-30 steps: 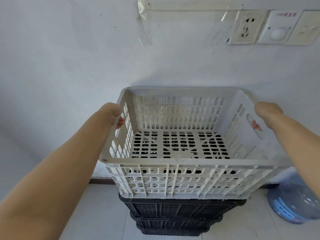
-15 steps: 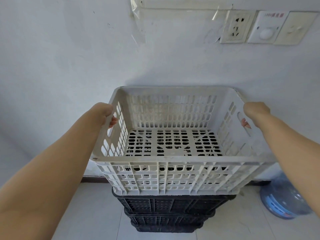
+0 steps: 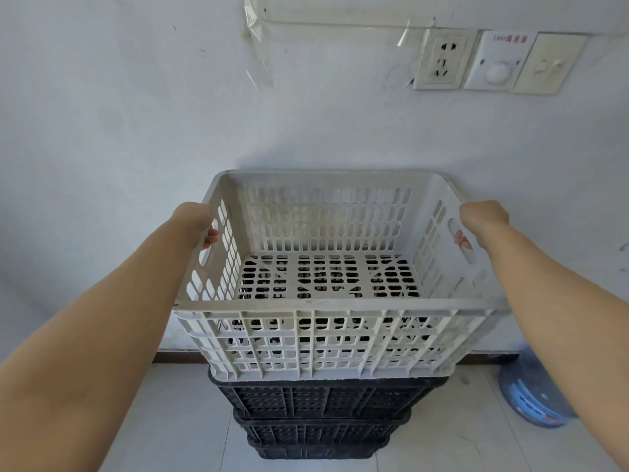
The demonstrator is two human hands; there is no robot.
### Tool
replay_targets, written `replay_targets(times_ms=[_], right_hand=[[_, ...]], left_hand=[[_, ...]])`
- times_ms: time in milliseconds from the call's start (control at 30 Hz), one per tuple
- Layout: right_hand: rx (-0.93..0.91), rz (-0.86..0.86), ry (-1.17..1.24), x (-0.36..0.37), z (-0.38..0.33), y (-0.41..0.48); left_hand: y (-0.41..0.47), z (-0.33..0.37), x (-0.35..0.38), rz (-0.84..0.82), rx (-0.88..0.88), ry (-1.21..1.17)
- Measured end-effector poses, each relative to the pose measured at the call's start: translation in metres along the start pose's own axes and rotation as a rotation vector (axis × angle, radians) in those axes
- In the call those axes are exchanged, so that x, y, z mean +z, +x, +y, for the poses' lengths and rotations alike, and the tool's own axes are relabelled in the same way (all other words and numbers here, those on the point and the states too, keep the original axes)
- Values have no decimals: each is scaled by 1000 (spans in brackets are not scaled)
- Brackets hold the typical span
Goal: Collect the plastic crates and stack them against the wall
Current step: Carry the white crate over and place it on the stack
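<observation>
A white slotted plastic crate [image 3: 326,338] sits directly above a stack of black plastic crates [image 3: 320,417] against the wall; I cannot tell whether it rests on them. My left hand [image 3: 195,223] grips its left handle slot, fingertips showing through the opening. On the opposite side my right hand [image 3: 483,221] grips the right handle slot the same way. The white crate is empty and its far rim is close to the wall. Only the front faces of the black crates show below it.
The pale wall [image 3: 136,131] stands right behind the stack, with a socket [image 3: 442,61] and switch plates [image 3: 500,66] high on the right. A blue water jug [image 3: 531,393] sits on the tiled floor [image 3: 177,420] at the right, beside the stack.
The white crate has come slightly lower and nearer to the black stack, and the view has shifted a little. Both hands keep the same grip on the handles.
</observation>
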State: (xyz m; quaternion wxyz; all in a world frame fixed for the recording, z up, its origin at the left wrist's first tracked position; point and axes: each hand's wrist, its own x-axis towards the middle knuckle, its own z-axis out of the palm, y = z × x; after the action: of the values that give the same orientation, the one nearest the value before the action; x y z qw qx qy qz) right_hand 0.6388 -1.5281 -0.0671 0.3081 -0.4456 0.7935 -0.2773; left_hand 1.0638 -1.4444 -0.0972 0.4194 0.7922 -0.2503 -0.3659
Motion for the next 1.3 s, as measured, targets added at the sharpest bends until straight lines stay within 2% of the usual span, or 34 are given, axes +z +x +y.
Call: replay_targets(times_ms=[400, 1000, 1300], right_hand=[[24, 27, 44, 4, 1, 7], [-70, 54, -65, 6, 7, 1], [-78, 59, -106, 6, 6, 1]], left_hand=[[-2, 3, 1, 21, 9, 46], [-7, -3, 1, 123, 34, 71], [-19, 1, -2, 83, 45, 67]])
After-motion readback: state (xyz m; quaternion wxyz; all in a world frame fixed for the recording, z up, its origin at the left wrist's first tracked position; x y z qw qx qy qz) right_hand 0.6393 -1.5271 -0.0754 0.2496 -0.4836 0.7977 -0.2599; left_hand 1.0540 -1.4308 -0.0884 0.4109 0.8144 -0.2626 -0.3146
